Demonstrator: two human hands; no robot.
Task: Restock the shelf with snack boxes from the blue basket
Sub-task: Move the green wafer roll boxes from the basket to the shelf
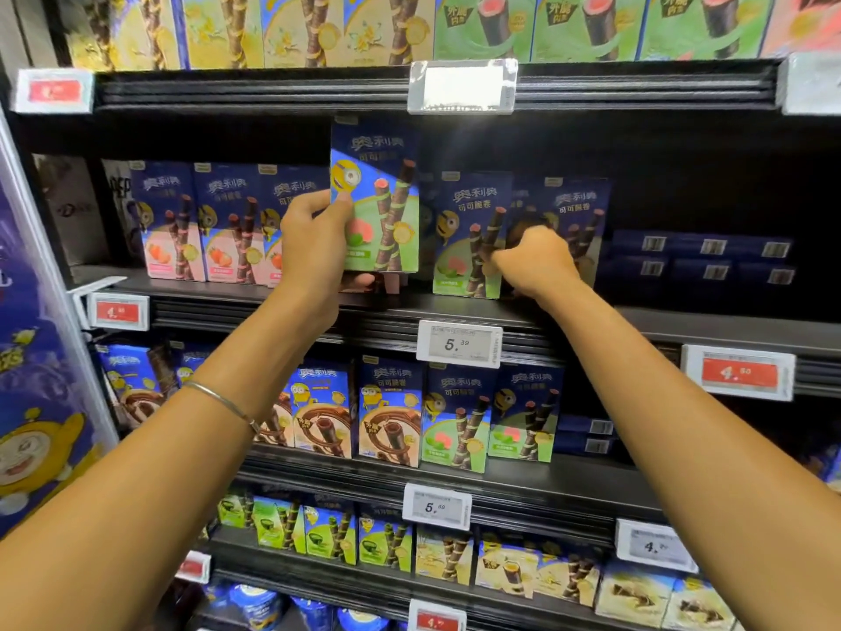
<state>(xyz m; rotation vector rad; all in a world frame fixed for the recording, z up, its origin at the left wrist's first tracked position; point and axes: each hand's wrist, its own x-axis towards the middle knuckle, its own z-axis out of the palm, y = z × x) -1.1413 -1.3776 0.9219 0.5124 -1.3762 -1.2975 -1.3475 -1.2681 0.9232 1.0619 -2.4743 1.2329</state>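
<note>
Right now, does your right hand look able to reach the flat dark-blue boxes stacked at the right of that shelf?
Probably yes. The flat dark-blue boxes lie just right of the right hand on the same shelf with nothing between, though it must first release the upright green-and-blue snack box it grips.

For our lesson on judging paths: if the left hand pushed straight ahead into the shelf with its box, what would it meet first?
Probably nothing soon: the left hand holds its box before a dark gap between the pink boxes and green boxes; depth there is unclear.
</note>
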